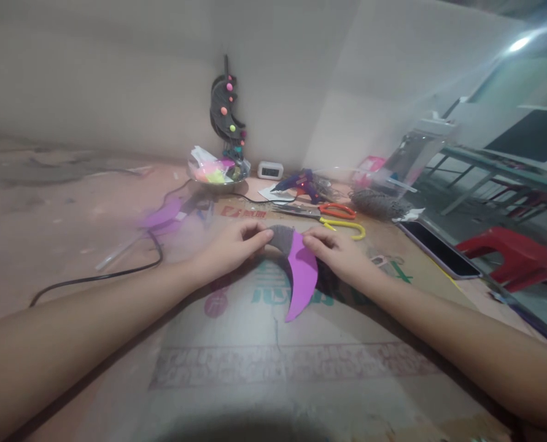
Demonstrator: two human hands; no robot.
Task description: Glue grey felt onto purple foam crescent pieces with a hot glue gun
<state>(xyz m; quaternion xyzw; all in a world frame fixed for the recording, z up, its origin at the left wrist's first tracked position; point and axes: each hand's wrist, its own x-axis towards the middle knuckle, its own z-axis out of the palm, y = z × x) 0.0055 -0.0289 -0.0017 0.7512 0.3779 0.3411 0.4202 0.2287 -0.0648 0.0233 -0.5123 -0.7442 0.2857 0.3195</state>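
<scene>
My left hand [234,245] and my right hand [335,250] meet over a curved purple foam piece [302,276] lying on a sheet of printed cardboard [273,362]. A grey glittery piece [281,236] sits at the top of the purple shape. The left fingers curl and pinch the grey end from the left. On the other side, the right fingertips press on the upper edge of the purple piece. The purple tip points toward me.
Beyond the hands lie orange-handled scissors [335,210], a yellow-handled tool [347,226], a blue glue gun [299,182], a bowl of bright scraps [217,173], a decorated dark crescent [226,113], a small clock [270,169], a phone [439,248] and a black cable [116,273]. A red stool [517,255] stands at right.
</scene>
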